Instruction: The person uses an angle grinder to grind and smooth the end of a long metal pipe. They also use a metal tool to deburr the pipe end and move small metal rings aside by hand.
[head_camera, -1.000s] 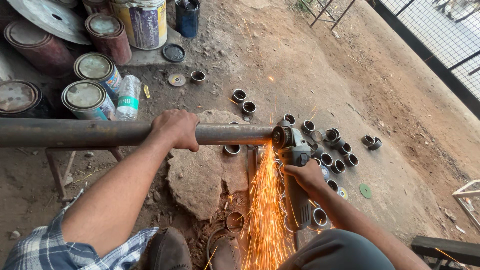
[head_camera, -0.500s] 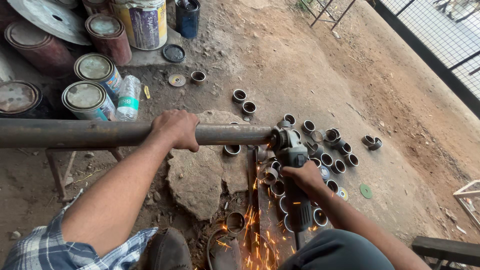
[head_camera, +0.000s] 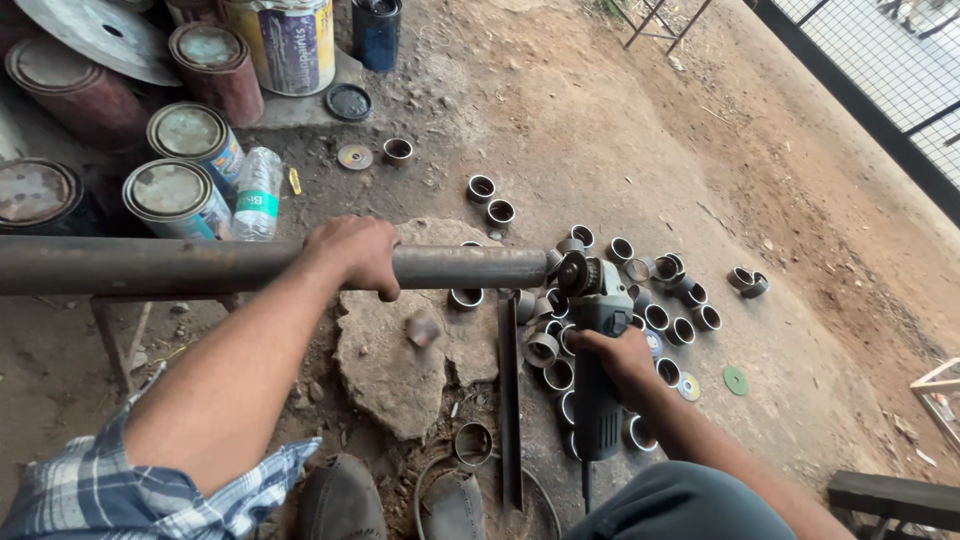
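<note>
One long steel pipe (head_camera: 200, 266). One angle grinder (head_camera: 594, 350). Two hands on them. One plastic bottle (head_camera: 258, 193). About six paint cans (head_camera: 176, 197) far left. Roughly two dozen cut pipe rings (head_camera: 682, 330).

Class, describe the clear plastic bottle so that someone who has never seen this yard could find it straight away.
Start at the long steel pipe held by the left hand. Just beyond it stands a cluster of round paint tins. The plastic bottle lies at their right edge: the only see-through thing there, slim, with a green label.
</note>
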